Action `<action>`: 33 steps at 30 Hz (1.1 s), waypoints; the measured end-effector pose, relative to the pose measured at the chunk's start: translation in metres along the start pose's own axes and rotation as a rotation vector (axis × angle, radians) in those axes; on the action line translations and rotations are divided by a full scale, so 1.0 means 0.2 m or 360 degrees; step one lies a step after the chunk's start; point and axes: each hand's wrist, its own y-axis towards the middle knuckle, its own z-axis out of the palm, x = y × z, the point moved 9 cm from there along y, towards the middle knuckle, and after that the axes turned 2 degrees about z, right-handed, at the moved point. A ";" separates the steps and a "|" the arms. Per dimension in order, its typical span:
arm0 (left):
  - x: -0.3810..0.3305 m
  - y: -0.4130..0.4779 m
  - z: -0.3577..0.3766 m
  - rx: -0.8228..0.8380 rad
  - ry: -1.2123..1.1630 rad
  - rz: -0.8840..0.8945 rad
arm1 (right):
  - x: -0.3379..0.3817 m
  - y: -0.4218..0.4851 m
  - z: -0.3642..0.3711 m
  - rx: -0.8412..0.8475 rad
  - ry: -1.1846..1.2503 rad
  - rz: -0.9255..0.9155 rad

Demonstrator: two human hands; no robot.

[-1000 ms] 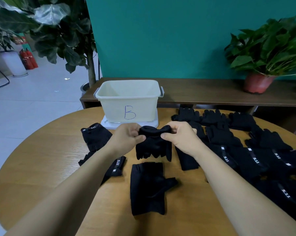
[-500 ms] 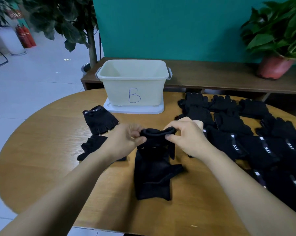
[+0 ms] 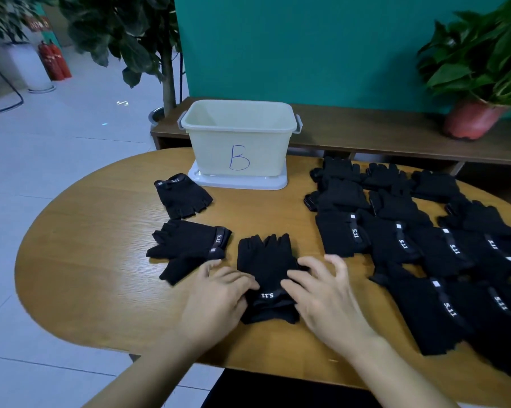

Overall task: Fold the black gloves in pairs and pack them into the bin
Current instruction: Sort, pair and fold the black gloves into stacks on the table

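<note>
Two black fingerless gloves lie stacked as a pair (image 3: 267,266) on the round wooden table (image 3: 86,260), fingers pointing away, a "5.11" cuff strap toward me. My left hand (image 3: 219,298) rests on the pair's left cuff edge and my right hand (image 3: 321,293) on its right cuff edge, fingers spread and loosely bent. The cream bin (image 3: 239,136) marked "B" stands empty at the table's far side on a white lid (image 3: 239,182).
Left of the pair lie a single glove (image 3: 182,197) and a loose pair (image 3: 186,245). Several more black gloves (image 3: 424,245) cover the table's right half. A wooden bench (image 3: 380,136) with a potted plant (image 3: 477,83) runs behind the table.
The glove I held up by its cuff in both hands now lies flat on top of the glove on the table. Both hands have come down onto the cuff end.
</note>
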 end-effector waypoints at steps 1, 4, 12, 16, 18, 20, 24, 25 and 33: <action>0.00 -0.02 0.01 -0.0029 0.0007 -0.0001 | 0.02 -0.03 0.02 -0.0014 -0.0003 0.0009; -0.01 -0.03 0.00 -0.0130 0.0027 0.0001 | 0.01 -0.07 0.05 -0.0092 -0.0006 0.0055; 0.01 -0.05 -0.02 -0.0267 0.0051 0.0008 | 0.04 -0.10 0.00 -0.0239 -0.0013 0.0020; 0.01 -0.06 0.00 -0.0273 0.0076 0.0002 | 0.03 -0.13 0.05 -0.0151 0.0005 0.0040; 0.02 -0.06 0.01 -0.0259 0.0059 -0.0017 | 0.01 -0.13 0.05 -0.0165 0.0100 0.0141; 0.02 -0.07 0.02 -0.0216 0.0006 -0.0024 | -0.03 -0.12 0.05 -0.0152 0.0321 0.0380; 0.09 -0.12 0.03 -0.0116 -0.0353 -0.0122 | -0.07 -0.14 0.09 -0.0131 0.0557 0.0616; 0.10 -0.14 0.03 -0.0072 -0.0412 -0.0141 | -0.07 -0.14 0.09 -0.0119 0.0562 0.0609; 0.09 -0.18 0.05 -0.0018 -0.0321 -0.0110 | 0.06 -0.11 0.04 -0.0129 0.0274 0.0255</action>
